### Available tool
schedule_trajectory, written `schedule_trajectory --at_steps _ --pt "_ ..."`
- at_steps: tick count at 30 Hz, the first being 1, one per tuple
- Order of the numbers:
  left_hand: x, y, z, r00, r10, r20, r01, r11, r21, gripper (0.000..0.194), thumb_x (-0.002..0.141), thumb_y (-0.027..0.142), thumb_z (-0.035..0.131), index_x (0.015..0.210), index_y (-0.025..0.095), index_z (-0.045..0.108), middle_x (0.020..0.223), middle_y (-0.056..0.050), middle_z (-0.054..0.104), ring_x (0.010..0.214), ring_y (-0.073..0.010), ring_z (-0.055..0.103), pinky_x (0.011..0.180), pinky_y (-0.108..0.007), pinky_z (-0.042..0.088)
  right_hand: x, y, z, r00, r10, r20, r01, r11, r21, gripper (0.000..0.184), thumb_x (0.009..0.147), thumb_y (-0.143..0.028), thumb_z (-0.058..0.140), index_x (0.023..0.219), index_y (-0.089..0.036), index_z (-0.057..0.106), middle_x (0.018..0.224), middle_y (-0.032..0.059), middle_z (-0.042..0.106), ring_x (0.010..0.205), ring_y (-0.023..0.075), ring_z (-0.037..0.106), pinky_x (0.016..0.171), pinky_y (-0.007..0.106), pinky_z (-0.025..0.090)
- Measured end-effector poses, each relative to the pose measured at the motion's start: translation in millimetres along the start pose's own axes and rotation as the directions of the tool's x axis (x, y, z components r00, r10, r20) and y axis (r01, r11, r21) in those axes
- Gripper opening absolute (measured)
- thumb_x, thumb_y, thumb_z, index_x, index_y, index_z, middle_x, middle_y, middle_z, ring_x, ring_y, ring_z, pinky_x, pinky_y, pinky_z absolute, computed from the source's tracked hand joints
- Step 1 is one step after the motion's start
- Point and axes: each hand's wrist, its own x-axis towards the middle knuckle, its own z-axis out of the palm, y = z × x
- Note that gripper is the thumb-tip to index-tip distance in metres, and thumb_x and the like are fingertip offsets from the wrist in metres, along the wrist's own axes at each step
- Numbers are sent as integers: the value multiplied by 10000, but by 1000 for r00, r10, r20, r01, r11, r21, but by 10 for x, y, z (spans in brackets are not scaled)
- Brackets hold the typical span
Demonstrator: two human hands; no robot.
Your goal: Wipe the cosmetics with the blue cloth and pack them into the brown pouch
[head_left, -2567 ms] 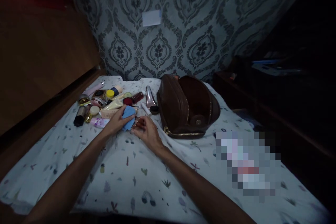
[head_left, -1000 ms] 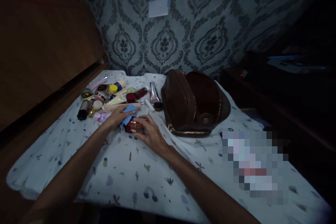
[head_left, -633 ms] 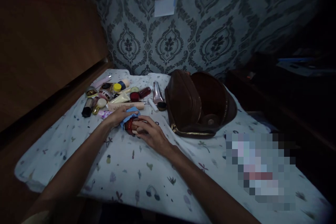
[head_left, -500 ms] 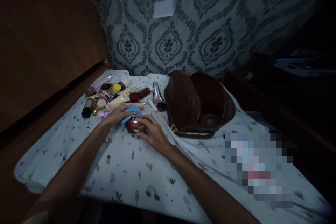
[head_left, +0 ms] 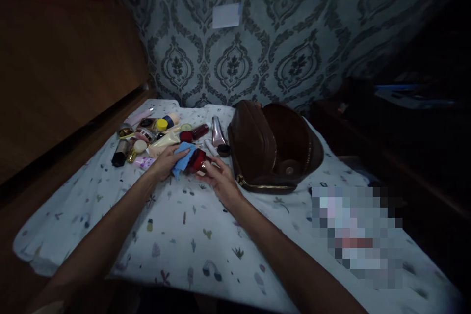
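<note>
In my right hand (head_left: 221,180) is a dark red jar (head_left: 197,161) with a shiny pinkish-gold part, its fingers closed around the right side. My left hand (head_left: 165,163) grips a blue cloth (head_left: 182,156), which lies against the jar's left side. Just beyond my hands are several cosmetics: a cream tube (head_left: 166,140), a purple-and-white tube (head_left: 144,162), a dark red bottle (head_left: 200,131), a silvery-pink tube (head_left: 218,131) and a small white tube (head_left: 211,147).
An open brown bag (head_left: 253,144) stands right of the cosmetics on the patterned sheet (head_left: 176,245). Wooden furniture (head_left: 73,73) borders the left side; a patterned wall (head_left: 235,68) rises behind. A pixelated patch covers something at the right.
The jar has been turned and lifted slightly, its red side now facing up and right. The blue cloth has shifted along with it, and my right hand has moved a little right.
</note>
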Motion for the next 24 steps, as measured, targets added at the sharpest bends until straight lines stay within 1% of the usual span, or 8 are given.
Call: schedule_trajectory --at_steps 4,7,10,12,15,18,21,24 --pt "-11 -3 35 1000 6 14 -6 1000 7 462 645 518 830 908 157 712 688 4 683 553 -117 565 501 -224 440 30 -12 -14 996 42 -77 -28 982 185 496 597 -372 921 894 -233 550 908 -18 760 796 187 743 812 404 628" --pt "-23 0 56 999 3 40 -4 1000 23 487 646 542 823 928 160 711 705 -3 692 544 -116 573 509 -229 464 50 15 -33 995 40 -89 -20 977 213 486 617 -368 913 883 -236 529 906 -12 760 824 193 743 860 423 617" --pt "-27 -8 72 998 -9 68 6 998 56 482 660 588 793 858 157 708 671 -29 690 533 -144 596 519 -265 496 67 49 -43 995 0 -102 19 981 193 503 632 -373 902 911 -243 505 900 -10 749 856 196 738 878 435 607" --pt "-27 -15 83 997 -9 82 2 996 86 486 665 607 777 818 152 702 638 -39 676 504 -151 583 505 -282 492 77 65 -46 992 -50 -116 68 986 154 518 640 -392 892 953 -244 506 896 -10 734 876 193 730 894 442 599" --pt "-30 -2 89 996 26 90 -39 989 142 495 673 584 774 896 145 722 686 -51 692 516 -158 580 517 -293 486 88 65 -55 982 -137 -127 143 989 33 555 631 -414 882 1031 -244 537 918 -10 698 884 184 711 884 426 594" --pt "-38 41 70 991 115 64 -126 970 207 477 648 505 807 974 165 734 852 -59 735 745 -219 656 679 -321 530 84 39 -73 969 -219 -113 198 965 -174 560 611 -378 877 1066 -248 579 978 3 674 870 174 687 828 372 591" --pt "-44 81 40 979 204 28 -204 943 263 420 669 440 786 1009 199 737 1018 -44 741 991 -261 639 871 -342 512 67 14 -92 970 -241 -45 214 922 -323 534 620 -337 858 1083 -245 609 1026 24 674 895 188 673 807 350 576" --pt "-42 91 26 977 211 33 -211 932 293 398 687 429 751 1013 200 738 1026 -41 743 978 -257 644 870 -339 511 57 13 -99 977 -210 -28 190 925 -328 540 648 -353 838 1124 -249 604 1031 31 679 907 196 666 807 355 571"
